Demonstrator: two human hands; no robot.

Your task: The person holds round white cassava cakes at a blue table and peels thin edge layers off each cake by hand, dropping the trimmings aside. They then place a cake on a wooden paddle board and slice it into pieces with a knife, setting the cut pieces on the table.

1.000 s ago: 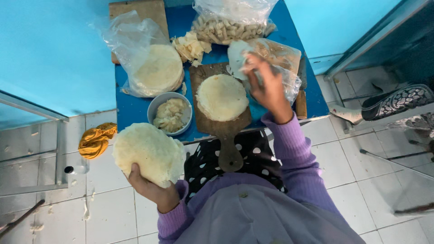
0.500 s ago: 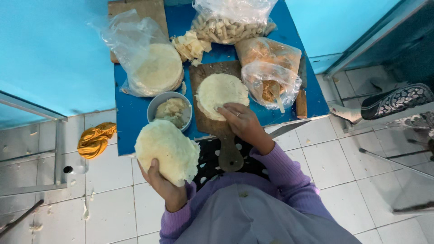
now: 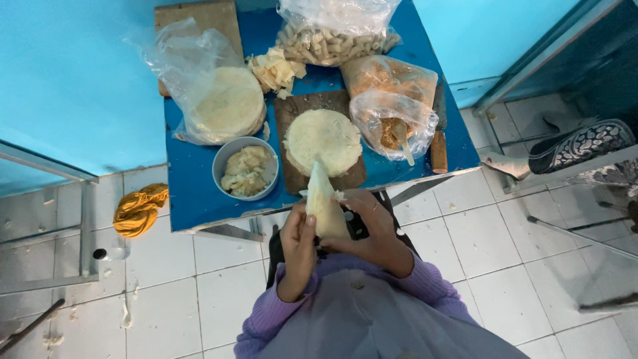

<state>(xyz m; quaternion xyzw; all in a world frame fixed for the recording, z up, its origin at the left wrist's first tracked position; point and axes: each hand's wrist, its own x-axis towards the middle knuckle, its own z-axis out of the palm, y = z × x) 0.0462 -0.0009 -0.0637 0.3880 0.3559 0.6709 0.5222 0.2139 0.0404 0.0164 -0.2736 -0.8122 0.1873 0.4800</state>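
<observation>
You're gripping a pale, thin folded dough wrapper (image 3: 324, 203) between both hands, left hand (image 3: 299, 247) pinching its side and right hand (image 3: 372, 223) cupping it from the other, just below the blue table's (image 3: 193, 193) edge, near the round stack of wrappers (image 3: 323, 141) on the dark wooden board (image 3: 292, 116)

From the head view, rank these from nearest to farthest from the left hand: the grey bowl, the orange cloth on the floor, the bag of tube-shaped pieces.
Measured from the left hand, which holds the folded wrapper:
1. Grey bowl, on the table's near edge, just beyond the hand.
2. Orange cloth, on the floor tiles off to the left.
3. Bag of tube-shaped pieces, at the table's far edge.
</observation>
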